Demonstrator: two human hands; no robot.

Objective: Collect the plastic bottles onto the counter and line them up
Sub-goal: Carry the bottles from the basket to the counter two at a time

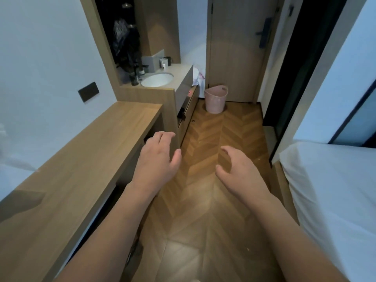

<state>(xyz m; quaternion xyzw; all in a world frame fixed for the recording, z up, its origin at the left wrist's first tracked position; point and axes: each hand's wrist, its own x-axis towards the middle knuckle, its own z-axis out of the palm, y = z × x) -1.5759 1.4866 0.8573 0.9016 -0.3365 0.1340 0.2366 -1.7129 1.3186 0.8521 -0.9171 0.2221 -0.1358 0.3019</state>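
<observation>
Head view. Nearest the camera: two bare forearms reaching forward over the herringbone wood floor (213, 200). Left hand (156, 157) hangs beside the front edge of the wooden table (81, 159), fingers loosely curled, holding nothing. Right hand (238, 169) is out over the floor, fingers half bent and apart, also holding nothing. Neither touches any surface that I can tell.

Task objects: no plastic bottle can be made out with certainty. The table top shows bare wood where visible. Ahead and to the left, past the table's far end, a vanity counter (181, 76) carries an oval white sink (157, 79); dark upright items (135, 77) stand just beside the sink, near the black tap. These may be bottles; too small and dim to confirm material, so orientation and long axis are noted only as upright.

Judgement: the search step is in hand; nothing is collected yet. Any candidates lie forward-left of both hands, well apart from them; the left hand is the nearer one.

Other: pink bin (216, 98) on the floor by the closed door (234, 47); white bed (335, 190) at right.
</observation>
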